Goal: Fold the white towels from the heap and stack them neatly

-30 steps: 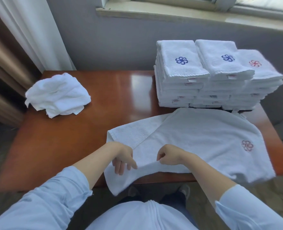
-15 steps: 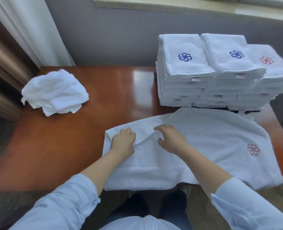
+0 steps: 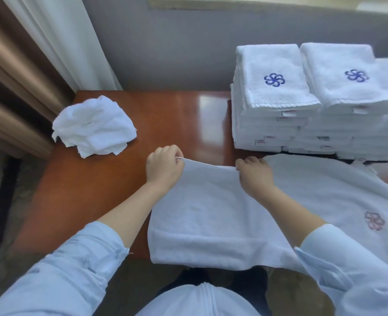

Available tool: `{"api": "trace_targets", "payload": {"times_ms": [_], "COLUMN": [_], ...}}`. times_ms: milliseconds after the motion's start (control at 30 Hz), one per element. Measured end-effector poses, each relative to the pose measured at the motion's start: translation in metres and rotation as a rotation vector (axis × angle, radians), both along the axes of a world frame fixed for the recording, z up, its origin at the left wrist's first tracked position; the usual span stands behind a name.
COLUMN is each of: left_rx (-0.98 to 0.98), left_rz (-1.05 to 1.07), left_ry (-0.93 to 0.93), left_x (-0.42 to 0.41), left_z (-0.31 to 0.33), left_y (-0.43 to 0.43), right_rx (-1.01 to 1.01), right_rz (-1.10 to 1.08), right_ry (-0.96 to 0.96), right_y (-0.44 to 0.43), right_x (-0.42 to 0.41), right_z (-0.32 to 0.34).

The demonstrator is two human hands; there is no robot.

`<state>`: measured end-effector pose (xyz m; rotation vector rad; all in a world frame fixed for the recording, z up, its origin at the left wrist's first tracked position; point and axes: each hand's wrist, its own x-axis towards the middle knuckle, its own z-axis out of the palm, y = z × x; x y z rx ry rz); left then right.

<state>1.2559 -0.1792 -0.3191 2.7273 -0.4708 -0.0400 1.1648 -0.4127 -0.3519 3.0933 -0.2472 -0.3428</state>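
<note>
A white towel [image 3: 211, 215] with a pink flower emblem lies spread on the brown table [image 3: 97, 192], its near edge hanging over the front. My left hand [image 3: 164, 167] pinches the towel's folded far edge at its left corner. My right hand [image 3: 254, 174] grips the same edge further right, fingers curled over it. A small heap of crumpled white towels [image 3: 92, 128] sits at the table's far left. Stacks of folded towels [image 3: 302, 106] with blue and pink emblems stand at the far right.
A grey wall runs behind the table with a window sill above. Beige and white curtains [image 3: 29, 65] hang at the left. The table's front edge is close to my body.
Both hands carried the towel's near edge up and away from me, folding the left part over onto itself. They now hold that edge at the far side.
</note>
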Motion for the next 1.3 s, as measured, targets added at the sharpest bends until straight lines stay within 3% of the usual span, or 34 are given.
{"api": "trace_targets", "payload": {"times_ms": [100, 233, 533, 1000, 1133, 1233, 1300], "left_rx": [-0.019, -0.006, 0.125, 0.616, 0.51, 0.334, 0.328], "left_rz": [0.041, 0.029, -0.133, -0.278, -0.198, -0.35, -0.461], "left_ry": [0.018, 0.008, 0.034, 0.061, 0.048, 0.151, 0.251], "left_x": [0.004, 0.007, -0.022, -0.072, -0.079, -0.087, -0.096], "left_z": [0.005, 0.008, -0.004, -0.05, -0.053, -0.058, -0.062], "left_y": [0.0, 0.006, 0.033, 0.061, 0.053, 0.037, 0.026], "right_rx": [-0.018, 0.135, 0.251, 0.388, 0.341, 0.187, 0.131], "right_rz": [0.01, 0.091, 0.194, 0.192, 0.094, -0.028, -0.108], "right_ry": [-0.101, -0.339, -0.157, 0.111, -0.009, -0.016, 0.045], "right_y": [-0.005, -0.011, -0.003, 0.033, 0.033, 0.031, 0.032], "right_x": [0.0, -0.012, -0.056, -0.106, -0.106, -0.104, -0.107], "right_z": [0.017, 0.042, 0.027, -0.028, -0.026, -0.023, -0.025]}}
